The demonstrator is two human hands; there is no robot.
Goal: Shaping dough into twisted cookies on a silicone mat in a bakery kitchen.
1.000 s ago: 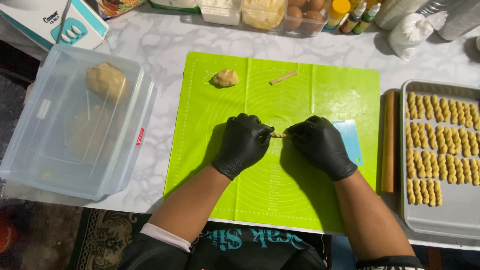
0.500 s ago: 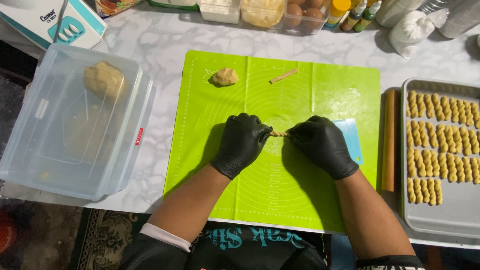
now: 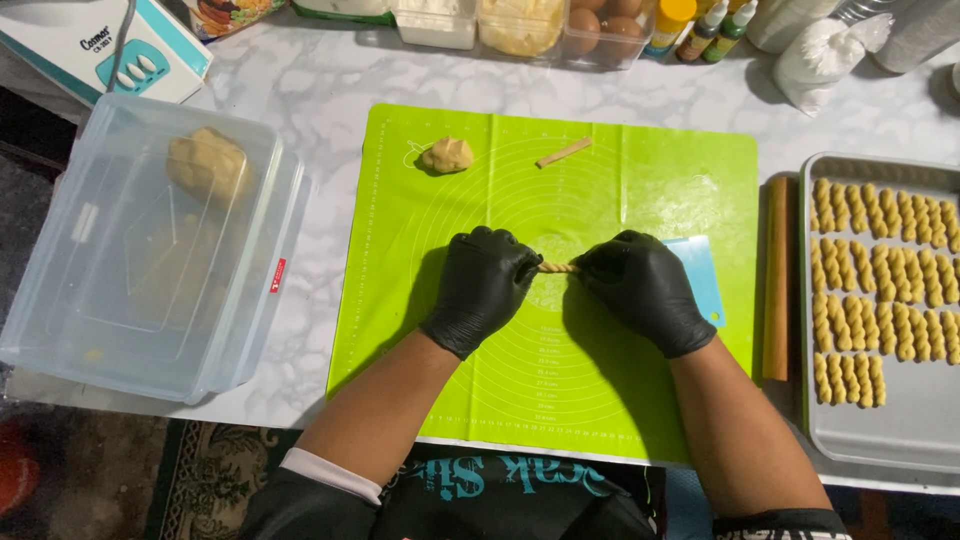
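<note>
Now both gloved hands pinch a twisted dough strip.

Left hand (image 3: 483, 288) and right hand (image 3: 645, 290) grip its ends; the dough strip (image 3: 557, 267) spans between their fingers over the green mat (image 3: 600, 190), dough lump (image 3: 446, 155) beyond.

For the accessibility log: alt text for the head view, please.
Left black-gloved hand and right black-gloved hand pinch the ends of a short twisted dough rope over a green silicone mat. A metal tray of twisted dough pieces sits right.
</note>
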